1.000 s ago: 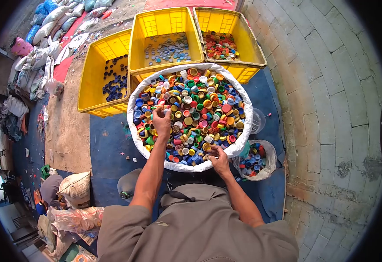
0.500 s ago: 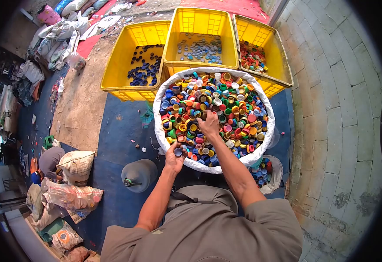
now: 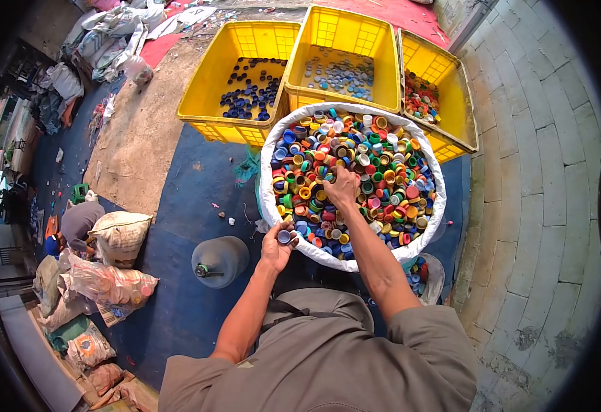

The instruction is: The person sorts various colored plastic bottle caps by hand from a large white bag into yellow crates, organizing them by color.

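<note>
A white sack (image 3: 267, 199) stands open on the blue mat (image 3: 190, 192), just in front of the person's knees. It is full to the rim with caps (image 3: 383, 172) of many colours.

The left hand (image 3: 276, 246) is at the near edge of the sack, over the rim. Its fingers are closed on a blue cap (image 3: 284, 237), which they hold with the hollow side up. The right hand (image 3: 342, 187) lies in the middle of the sack, on top of the caps. Its fingers are bent down into the heap and stand narrow; I cannot tell if they grip a cap or only touch them.

Three yellow crates stand side by side at the far edge of the sack, touching it or almost touching it. The left crate (image 3: 208, 82) has dark blue caps (image 3: 249, 86) on its bottom. The middle crate (image 3: 328, 31) has pale blue caps (image 3: 342, 69). The right crate (image 3: 462, 103) has mixed caps (image 3: 421, 96), mostly red and green.

A grey jug (image 3: 219, 257) lies on the mat near the left hand, to its left. A small bag (image 3: 432, 278) with more caps stands at the near right side of the sack, partly hidden by the right arm. Stone paving (image 3: 534, 192) runs along the right edge of the mat, and filled bags (image 3: 118, 233) lie at its left edge.
</note>
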Demonstrator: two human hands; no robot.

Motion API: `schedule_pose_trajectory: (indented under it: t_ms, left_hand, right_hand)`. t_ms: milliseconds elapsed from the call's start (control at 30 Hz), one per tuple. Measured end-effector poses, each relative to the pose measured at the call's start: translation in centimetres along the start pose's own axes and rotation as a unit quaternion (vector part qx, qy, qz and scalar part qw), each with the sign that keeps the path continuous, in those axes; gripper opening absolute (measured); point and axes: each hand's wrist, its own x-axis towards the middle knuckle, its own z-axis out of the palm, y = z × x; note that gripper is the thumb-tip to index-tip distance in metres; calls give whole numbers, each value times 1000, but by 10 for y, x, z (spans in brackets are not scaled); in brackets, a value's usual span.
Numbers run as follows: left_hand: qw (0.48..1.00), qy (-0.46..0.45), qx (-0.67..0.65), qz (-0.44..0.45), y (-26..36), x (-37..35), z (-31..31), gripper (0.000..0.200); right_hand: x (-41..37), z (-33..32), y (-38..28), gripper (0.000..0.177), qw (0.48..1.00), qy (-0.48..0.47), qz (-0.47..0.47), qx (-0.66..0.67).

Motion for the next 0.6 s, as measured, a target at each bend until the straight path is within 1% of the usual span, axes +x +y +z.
schedule_pose_trajectory:
  t_ms: [100, 200, 233, 400, 467, 533, 600]
  left_hand:
    - [1000, 3, -11, -6, 0, 6, -4, 26]
    - [1000, 15, -9, 1, 0, 10, -7, 23]
    - [1000, 19, -4, 8, 0, 11, -7, 23]
    - [999, 31, 9, 39, 2, 13, -3, 21]
    - [999, 19, 19, 23, 6, 15, -6, 20]
    - [1000, 6, 27, 5, 8, 14, -4, 19]
    - [999, 13, 46, 4, 10, 11, 1, 18]
  right_hand:
    - [-13, -23, -12, 41, 999, -34, 9, 31]
    - [-30, -16, -4, 43, 1000, 12, -1, 22]
    - [-38, -17, -4, 42, 999, 17, -25, 12]
    - [-77, -16, -1, 40, 998, 4, -52, 32]
    - [-92, -13, 6, 39, 997, 7, -70, 26]
    - [-104, -26, 2, 38, 998, -10, -56, 18]
    - [-112, -31, 5, 38, 998, -15, -56, 14]
